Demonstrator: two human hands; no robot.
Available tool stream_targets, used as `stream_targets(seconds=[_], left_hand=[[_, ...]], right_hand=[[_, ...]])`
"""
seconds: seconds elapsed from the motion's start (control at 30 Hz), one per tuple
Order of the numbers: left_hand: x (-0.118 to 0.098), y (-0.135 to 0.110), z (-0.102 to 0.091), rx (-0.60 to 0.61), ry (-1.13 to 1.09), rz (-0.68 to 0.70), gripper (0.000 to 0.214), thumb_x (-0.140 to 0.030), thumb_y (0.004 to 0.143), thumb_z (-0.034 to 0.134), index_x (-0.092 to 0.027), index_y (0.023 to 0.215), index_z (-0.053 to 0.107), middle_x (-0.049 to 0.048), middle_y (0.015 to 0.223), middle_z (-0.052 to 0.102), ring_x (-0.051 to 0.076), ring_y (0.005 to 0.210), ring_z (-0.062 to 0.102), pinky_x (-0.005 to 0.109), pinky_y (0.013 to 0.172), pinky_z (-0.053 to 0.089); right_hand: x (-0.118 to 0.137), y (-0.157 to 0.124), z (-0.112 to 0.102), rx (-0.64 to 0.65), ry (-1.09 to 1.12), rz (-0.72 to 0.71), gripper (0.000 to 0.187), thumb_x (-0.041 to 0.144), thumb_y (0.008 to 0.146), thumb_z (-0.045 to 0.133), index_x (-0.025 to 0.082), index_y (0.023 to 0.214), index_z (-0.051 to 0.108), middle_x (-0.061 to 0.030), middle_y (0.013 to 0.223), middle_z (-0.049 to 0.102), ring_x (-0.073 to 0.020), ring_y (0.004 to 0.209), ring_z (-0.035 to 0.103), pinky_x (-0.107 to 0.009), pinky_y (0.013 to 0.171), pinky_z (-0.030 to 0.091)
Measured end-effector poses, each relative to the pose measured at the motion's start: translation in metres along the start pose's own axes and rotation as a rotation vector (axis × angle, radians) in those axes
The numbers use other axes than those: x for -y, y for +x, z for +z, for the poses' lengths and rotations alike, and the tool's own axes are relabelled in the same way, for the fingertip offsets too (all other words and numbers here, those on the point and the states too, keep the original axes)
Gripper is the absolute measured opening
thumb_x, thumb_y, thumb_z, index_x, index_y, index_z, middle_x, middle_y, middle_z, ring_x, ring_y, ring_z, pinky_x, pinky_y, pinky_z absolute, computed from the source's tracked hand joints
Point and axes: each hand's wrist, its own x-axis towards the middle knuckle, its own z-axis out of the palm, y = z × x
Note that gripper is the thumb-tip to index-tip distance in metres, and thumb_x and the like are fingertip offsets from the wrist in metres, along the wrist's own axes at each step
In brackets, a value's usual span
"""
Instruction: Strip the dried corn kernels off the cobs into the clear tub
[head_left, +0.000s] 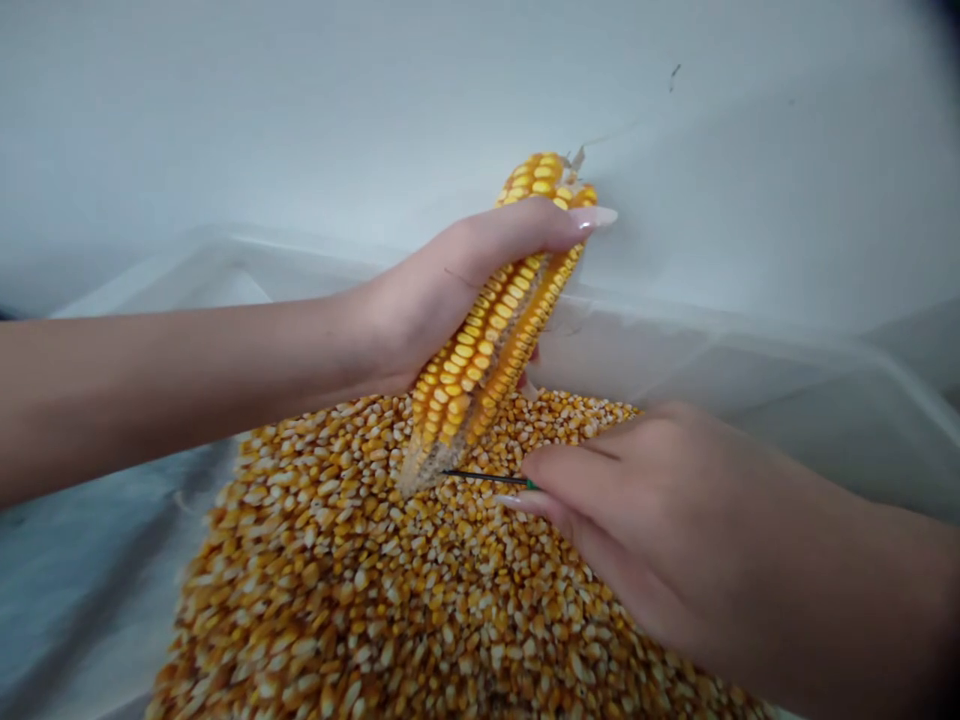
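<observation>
Now: left hand (442,295) gripping corn cob (480,360) | right hand (637,520) pinching thin black pick (480,477) beside cob

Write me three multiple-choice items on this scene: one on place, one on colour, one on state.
1. Where do the loose corn kernels lie?
A) On a plate
B) In a clear plastic tub
C) In a cloth sack

2. What colour is the end of the thin tool at the right hand?
A) Red
B) White
C) Green

3. What state is the corn cob in the left hand in?
A) Wrapped in husk
B) Partly stripped
C) Fully covered in kernels

1: B, the tub's rim runs behind the pile.
2: C, green shows at the tool's end.
3: B, bare cob shows at its lower end.
</observation>
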Motion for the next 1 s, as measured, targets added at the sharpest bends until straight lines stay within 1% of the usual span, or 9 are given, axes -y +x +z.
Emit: stream_targets(seconds=[0.1, 0.3, 0.5, 0.63, 0.7, 0.8, 0.87, 1.0], left_hand=[[0.0, 0.0, 0.0, 0.001, -0.009, -0.002, 0.035, -0.05, 0.071, 0.049, -0.015, 0.068, 0.056, -0.0046, 0.046, 0.049, 0.015, 0.042, 0.058, 0.026, 0.043, 0.046], [0.002, 0.0, -0.001, 0.0, -0.009, -0.009, 0.038, -0.053, 0.069, 0.05, -0.015, 0.068, 0.056, -0.0032, 0.045, 0.049, 0.017, 0.043, 0.059, 0.028, 0.041, 0.046], [0.003, 0.001, 0.0, -0.015, -0.004, -0.01, 0.038, -0.053, 0.07, 0.051, -0.015, 0.069, 0.055, -0.0024, 0.047, 0.049, 0.018, 0.043, 0.059, 0.029, 0.041, 0.048], [0.003, 0.001, 0.0, -0.017, -0.003, -0.014, 0.039, -0.054, 0.069, 0.05, -0.015, 0.07, 0.055, -0.0021, 0.046, 0.05, 0.017, 0.042, 0.058, 0.03, 0.042, 0.049], [0.003, 0.0, 0.0, -0.016, 0.006, -0.015, 0.039, -0.054, 0.069, 0.05, -0.015, 0.07, 0.055, -0.0021, 0.045, 0.051, 0.017, 0.041, 0.058, 0.03, 0.041, 0.049], [0.002, -0.001, 0.0, -0.014, 0.024, -0.011, 0.04, -0.055, 0.07, 0.049, -0.015, 0.068, 0.055, -0.0026, 0.045, 0.05, 0.017, 0.041, 0.058, 0.029, 0.042, 0.048], [0.002, -0.001, -0.001, -0.015, 0.03, -0.008, 0.039, -0.054, 0.071, 0.047, -0.016, 0.068, 0.054, -0.0032, 0.045, 0.05, 0.017, 0.042, 0.058, 0.028, 0.042, 0.047], [0.002, 0.0, 0.0, -0.012, 0.027, -0.002, 0.037, -0.052, 0.072, 0.046, -0.016, 0.068, 0.055, -0.0039, 0.045, 0.049, 0.017, 0.042, 0.058, 0.027, 0.041, 0.046]], right_hand=[[0.001, 0.001, 0.0, 0.033, 0.015, 0.009, 0.014, 0.014, 0.082, 0.047, 0.016, 0.068, 0.051, 0.0018, 0.054, 0.052, -0.0054, 0.045, 0.04, -0.024, 0.046, 0.021], [-0.001, 0.005, 0.001, 0.041, 0.055, 0.01, 0.015, 0.014, 0.082, 0.047, 0.017, 0.067, 0.051, 0.0021, 0.055, 0.053, -0.0064, 0.046, 0.041, -0.024, 0.046, 0.021], [-0.002, 0.005, 0.004, 0.011, 0.029, -0.044, 0.017, 0.015, 0.083, 0.045, 0.016, 0.067, 0.05, 0.0018, 0.054, 0.051, -0.0056, 0.045, 0.038, -0.025, 0.046, 0.02], [0.001, 0.003, 0.003, 0.039, 0.037, -0.092, 0.015, 0.014, 0.082, 0.047, 0.016, 0.068, 0.051, 0.0031, 0.052, 0.049, -0.0054, 0.043, 0.036, -0.025, 0.046, 0.02], [0.002, 0.002, 0.001, 0.036, 0.02, -0.068, 0.015, 0.014, 0.082, 0.047, 0.016, 0.067, 0.052, 0.003, 0.051, 0.048, -0.0056, 0.042, 0.035, -0.025, 0.046, 0.021], [0.0, 0.0, -0.003, -0.009, 0.006, -0.006, 0.018, 0.014, 0.083, 0.044, 0.016, 0.067, 0.052, 0.0019, 0.051, 0.049, -0.0064, 0.044, 0.038, -0.025, 0.047, 0.023], [-0.001, -0.001, -0.005, -0.031, 0.019, 0.005, 0.018, 0.015, 0.083, 0.043, 0.016, 0.068, 0.052, 0.0015, 0.052, 0.05, -0.0067, 0.046, 0.039, -0.024, 0.048, 0.023], [-0.002, -0.001, -0.006, 0.006, 0.033, 0.018, 0.019, 0.016, 0.083, 0.043, 0.015, 0.066, 0.052, 0.0018, 0.051, 0.048, -0.0058, 0.044, 0.037, -0.024, 0.047, 0.021]])
